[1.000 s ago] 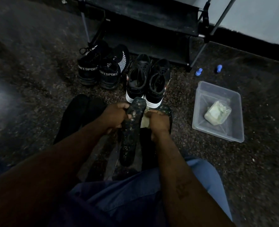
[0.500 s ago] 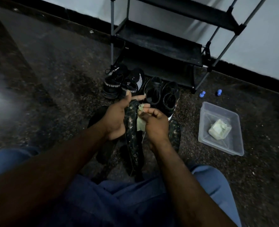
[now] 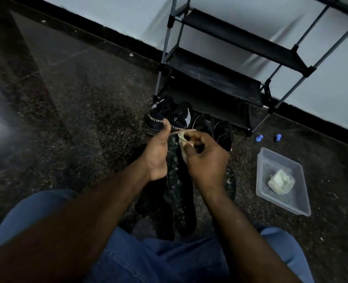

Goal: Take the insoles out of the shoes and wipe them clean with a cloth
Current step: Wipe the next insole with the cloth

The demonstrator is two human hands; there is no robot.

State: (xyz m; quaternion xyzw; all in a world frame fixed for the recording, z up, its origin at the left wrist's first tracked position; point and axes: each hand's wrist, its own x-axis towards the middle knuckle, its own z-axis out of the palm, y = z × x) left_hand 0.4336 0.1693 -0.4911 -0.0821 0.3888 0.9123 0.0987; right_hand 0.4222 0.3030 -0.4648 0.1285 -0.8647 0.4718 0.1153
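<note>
Left hand (image 3: 156, 154) grips insole (image 3: 179, 193) near its top, held upright over the lap. Right hand (image 3: 205, 160) pinches cloth (image 3: 182, 138) against it. Shoes (image 3: 189, 119) by rack (image 3: 220, 78); tub (image 3: 281, 180) at right.

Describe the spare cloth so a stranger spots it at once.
Find the black shoe rack by the wall. Right of it on the floor sits a clear tub. The folded pale cloth lies inside; the other cloth is in the right hand.

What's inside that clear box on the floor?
A crumpled pale cloth lies inside the clear box. Whatever sits under the cloth is covered, so I cannot tell.
</note>
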